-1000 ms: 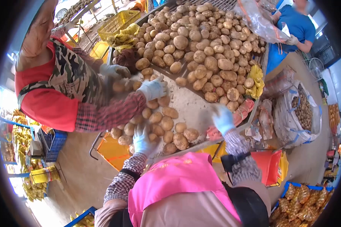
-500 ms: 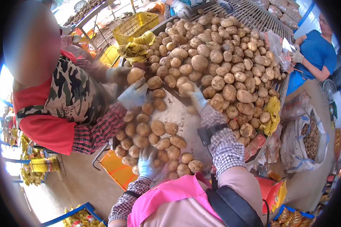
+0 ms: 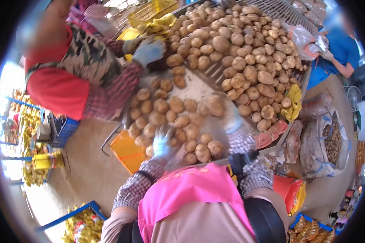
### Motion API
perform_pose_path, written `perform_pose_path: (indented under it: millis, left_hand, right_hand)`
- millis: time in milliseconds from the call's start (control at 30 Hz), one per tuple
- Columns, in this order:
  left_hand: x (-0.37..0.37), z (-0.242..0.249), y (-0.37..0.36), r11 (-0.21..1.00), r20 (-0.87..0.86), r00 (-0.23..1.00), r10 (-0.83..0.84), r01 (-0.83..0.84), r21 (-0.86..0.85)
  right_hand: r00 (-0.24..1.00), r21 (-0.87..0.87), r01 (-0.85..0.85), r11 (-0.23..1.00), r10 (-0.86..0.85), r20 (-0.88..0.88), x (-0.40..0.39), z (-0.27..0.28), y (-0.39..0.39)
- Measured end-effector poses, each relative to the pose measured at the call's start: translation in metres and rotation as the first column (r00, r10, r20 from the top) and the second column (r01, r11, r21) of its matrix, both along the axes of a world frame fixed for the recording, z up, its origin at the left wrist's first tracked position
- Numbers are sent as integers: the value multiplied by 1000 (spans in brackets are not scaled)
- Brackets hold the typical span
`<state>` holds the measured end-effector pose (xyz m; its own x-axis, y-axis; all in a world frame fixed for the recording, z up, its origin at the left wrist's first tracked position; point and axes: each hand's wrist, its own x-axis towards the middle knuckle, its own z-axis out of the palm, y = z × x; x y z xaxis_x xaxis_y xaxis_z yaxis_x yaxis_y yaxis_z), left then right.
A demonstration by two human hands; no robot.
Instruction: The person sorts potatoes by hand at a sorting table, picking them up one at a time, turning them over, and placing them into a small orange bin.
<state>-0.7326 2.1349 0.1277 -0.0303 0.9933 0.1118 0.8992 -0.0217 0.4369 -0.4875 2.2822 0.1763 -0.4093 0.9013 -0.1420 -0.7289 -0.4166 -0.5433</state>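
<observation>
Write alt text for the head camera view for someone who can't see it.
Seen from above, a person's gloved left hand rests on loose potatoes on a sorting table, while the blurred gloved right hand carries one potato. A co-worker's gloved hand reaches into the bigger heap beyond.

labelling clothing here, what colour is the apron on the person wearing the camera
Bright pink apron, clearest at the bottom of the head view.

a produce sorting yard, going by the long sorting table (image 3: 198, 87) heaped with potatoes (image 3: 235, 44), gloved co-workers along its edges, a yellow crate (image 3: 152, 8) at its far corner, filled sacks (image 3: 330, 139) on the concrete floor.
</observation>
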Motion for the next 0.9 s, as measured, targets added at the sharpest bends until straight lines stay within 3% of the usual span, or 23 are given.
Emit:
perform_pose_path:
  millis: [67, 133, 200, 233, 267, 300, 333, 367, 400, 433, 467, 500, 533, 567, 600, 633, 667, 733, 767, 833, 900]
  left_hand:
    - [-1, 5, -1, 1000, -3, 1000, -9, 9, 9]
    - [-3, 3, -2, 995, -6, 1000, -4, 3, -103]
    - [-3, 7, -3, 989, -15, 1000, 1, -3, -149]
    - [-3, 7, -4, 989, -12, 1000, 5, -7, -151]
    - [-2, 7, -3, 986, -30, 1000, 0, -5, -169]
    - [-1, 7, -2, 982, -48, 999, -8, -2, -189]
    - [2, 15, 1, 974, -69, 997, -16, 0, -228]
    - [5, 14, 4, 966, -91, 996, -9, -15, -257]
    - [7, 14, 5, 959, -113, 994, -5, -28, -283]
    - [8, 16, 6, 956, -129, 992, -2, -36, -292]
    - [6, 24, 6, 958, -126, 992, 2, -38, -285]
    - [4, 35, 5, 954, -103, 995, -12, -19, -298]
    - [1, 41, 0, 947, -81, 996, -30, 3, -320]
    - [-6, 41, -9, 965, -39, 997, -62, 49, -257]
    - [-14, 42, -16, 965, -40, 997, -66, 53, -257]
    - [-21, 43, -25, 963, -5, 996, -88, 84, -254]
    - [-28, 42, -38, 961, 34, 994, -109, 114, -254]
    - [-41, 24, -65, 993, 76, 995, -58, 65, -95]
    - [-48, 16, -74, 996, 79, 996, 45, -39, -77]
    - [-70, 4, -84, 967, 147, 957, 249, -237, -93]
    - [-92, -5, -95, 907, 213, 882, 421, -403, -125]
  right_hand:
    - [993, -10, 64, 998, -62, 97, 37, -3, -44]
    - [924, -98, 233, 968, -189, 333, 72, 5, -101]
    - [930, -26, 214, 976, -196, 309, 133, -29, -158]
    - [889, -108, 279, 954, -215, 404, 177, -64, -192]
    - [967, -104, 40, 994, -12, 254, 206, -64, -213]
    - [736, -171, 312, 935, -123, 666, 226, -75, -249]
    - [434, -219, 247, 944, 94, 896, 239, -73, -268]
    - [48, -287, 206, 936, 283, 958, 240, -63, -280]
    - [47, -287, 208, 935, 284, 958, 236, -56, -289]
    - [-471, -387, 77, 919, 376, 798, 215, -34, -287]
    - [-863, -523, 16, 852, 276, 422, 195, -19, -281]
    - [-830, -359, 6, 933, 205, 519, 178, -16, -269]
    - [-686, -79, -181, 980, -69, 724, 174, -27, -257]
    - [-227, 186, -126, 974, -211, 951, 119, 16, -231]
    - [-31, 261, -143, 955, -268, 963, 91, 18, -209]
    - [12, 464, -256, 848, -477, 879, 59, 16, -189]
    - [-242, 249, -522, 816, -421, 874, 29, 36, -167]
    - [-412, 99, -717, 690, -534, 738, -20, 38, -143]
    - [-415, 97, -718, 689, -537, 734, -32, 36, -138]
    - [-576, -323, -690, 648, -221, 787, -49, 31, -128]
    - [-591, -342, -724, 599, -283, 756, -58, 26, -132]
